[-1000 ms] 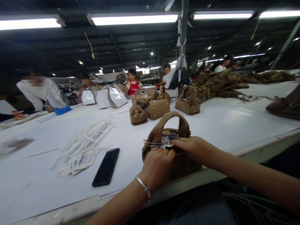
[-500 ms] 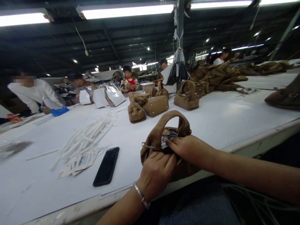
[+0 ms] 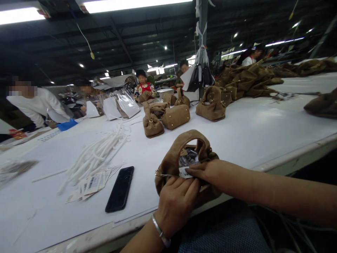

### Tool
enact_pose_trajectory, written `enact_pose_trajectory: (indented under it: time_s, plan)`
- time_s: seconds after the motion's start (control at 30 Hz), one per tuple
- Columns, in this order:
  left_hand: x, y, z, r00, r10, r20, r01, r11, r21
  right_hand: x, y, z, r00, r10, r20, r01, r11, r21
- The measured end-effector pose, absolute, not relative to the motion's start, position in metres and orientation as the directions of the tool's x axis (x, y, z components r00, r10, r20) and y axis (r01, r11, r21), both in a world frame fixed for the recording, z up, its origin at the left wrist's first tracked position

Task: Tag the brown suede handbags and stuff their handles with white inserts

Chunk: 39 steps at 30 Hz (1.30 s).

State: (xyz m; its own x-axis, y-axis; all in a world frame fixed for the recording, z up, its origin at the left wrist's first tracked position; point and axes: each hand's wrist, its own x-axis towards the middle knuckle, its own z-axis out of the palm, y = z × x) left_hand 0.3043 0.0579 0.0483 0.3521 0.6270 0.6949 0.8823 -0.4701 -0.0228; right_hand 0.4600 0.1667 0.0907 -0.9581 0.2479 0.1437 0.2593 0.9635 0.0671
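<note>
A brown suede-look handbag (image 3: 171,156) stands near the table's front edge, its looped handle upright. My left hand (image 3: 177,200), with a silver bangle at the wrist, is closed on the near rim of the bag. Inside the opening, the fingers of my right hand (image 3: 212,172) are pressed together on a small white tag (image 3: 184,172). A thin string runs from the tag to a gold ring (image 3: 157,173) on the bag's left side. Clear plastic and dark stuffing (image 3: 189,158) show in the opening. My fingertips are partly hidden.
Left of the bag lie a black phone (image 3: 119,189), several printed tags (image 3: 92,184) and a bundle of white tubes (image 3: 97,151). Finished-looking brown bags (image 3: 176,116) stand farther back, with a brown heap (image 3: 242,82) behind. Co-workers (image 3: 143,88) sit or stand across the white table (image 3: 258,140).
The white tag now shows more plainly, lying flatter across the opening under my right fingers. The bag and both hands have shifted slightly lower in view. A co-worker opposite has raised a brown item.
</note>
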Motion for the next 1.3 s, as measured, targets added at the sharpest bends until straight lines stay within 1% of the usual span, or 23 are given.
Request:
enact_pose_trajectory:
  time_s: [0.1, 0.17, 0.27, 0.37, 0.4, 0.47, 0.53, 0.57, 0.6, 0.67, 0.77, 0.83, 0.97, 1.03, 1.1, 1.13, 1.17, 1.23, 1.3]
  plan:
    - [0.306, 0.058, 0.048, 0.325, 0.644, 0.692, 0.898, -0.44, -0.013, 0.456, 0.171, 0.096, -0.951, 0.288, 0.109, 0.293, 0.956, 0.03]
    - [0.306, 0.059, 0.05, 0.307, 0.654, 0.692, 0.909, -0.417, -0.009, 0.449, 0.174, 0.102, -0.95, 0.309, 0.04, 0.31, 0.951, 0.024]
    - [0.309, 0.062, 0.056, 0.257, 0.673, 0.693, 0.931, -0.365, 0.01, 0.441, 0.183, 0.111, -0.958, 0.282, -0.048, 0.283, 0.959, -0.01]
    - [0.313, 0.067, 0.064, 0.165, 0.708, 0.687, 0.961, -0.272, 0.05, 0.444, 0.199, 0.113, -0.972, 0.228, -0.054, 0.231, 0.971, -0.056]
    - [0.315, 0.069, 0.066, 0.126, 0.727, 0.675, 0.973, -0.224, 0.06, 0.448, 0.205, 0.112, -0.977, 0.208, -0.038, 0.211, 0.974, -0.089]
    - [0.317, 0.072, 0.07, 0.047, 0.776, 0.629, 0.99, -0.12, 0.074, 0.46, 0.213, 0.107, -0.983, 0.178, 0.041, 0.166, 0.964, -0.21]
    - [0.318, 0.074, 0.073, -0.027, 0.823, 0.568, 0.996, -0.023, 0.082, 0.474, 0.215, 0.098, -0.956, 0.202, 0.214, 0.12, 0.932, -0.342]
    - [0.318, 0.076, 0.075, -0.057, 0.838, 0.543, 0.997, 0.017, 0.079, 0.481, 0.214, 0.092, -0.923, 0.233, 0.306, 0.103, 0.916, -0.387]
    - [0.318, 0.077, 0.076, -0.081, 0.847, 0.525, 0.996, 0.051, 0.072, 0.487, 0.211, 0.085, -0.884, 0.261, 0.389, 0.092, 0.911, -0.402]
    - [0.318, 0.08, 0.081, -0.104, 0.862, 0.497, 0.995, 0.092, 0.049, 0.495, 0.202, 0.07, -0.813, 0.277, 0.513, 0.087, 0.928, -0.362]
    - [0.316, 0.086, 0.088, -0.098, 0.888, 0.449, 0.995, 0.094, 0.031, 0.495, 0.187, 0.054, -0.761, 0.226, 0.609, 0.121, 0.971, -0.208]
    - [0.314, 0.091, 0.091, -0.104, 0.908, 0.406, 0.994, 0.102, 0.025, 0.489, 0.18, 0.051, -0.752, 0.229, 0.618, 0.181, 0.973, -0.14]
    - [0.31, 0.094, 0.091, -0.137, 0.936, 0.325, 0.99, 0.134, 0.033, 0.479, 0.175, 0.054, -0.777, 0.294, 0.557, 0.288, 0.952, -0.101]
    - [0.306, 0.086, 0.092, -0.081, 0.943, 0.324, 0.992, 0.047, 0.113, 0.477, 0.176, 0.054, -0.784, 0.313, 0.536, 0.314, 0.945, -0.093]
    - [0.299, 0.072, 0.097, 0.013, 0.921, 0.39, 0.958, -0.123, 0.26, 0.477, 0.177, 0.051, -0.78, 0.328, 0.533, 0.328, 0.939, -0.098]
    - [0.293, 0.064, 0.101, 0.02, 0.897, 0.441, 0.923, -0.186, 0.337, 0.477, 0.178, 0.049, -0.773, 0.335, 0.538, 0.331, 0.937, -0.109]
    - [0.285, 0.057, 0.107, -0.019, 0.87, 0.492, 0.888, -0.212, 0.409, 0.478, 0.178, 0.047, -0.766, 0.34, 0.546, 0.329, 0.936, -0.122]
    - [0.265, 0.051, 0.12, -0.224, 0.789, 0.572, 0.825, -0.16, 0.543, 0.477, 0.177, 0.043, -0.746, 0.358, 0.561, 0.331, 0.931, -0.154]
    - [0.241, 0.061, 0.132, -0.427, 0.699, 0.574, 0.743, -0.09, 0.663, 0.475, 0.175, 0.04, -0.728, 0.391, 0.563, 0.344, 0.919, -0.194]
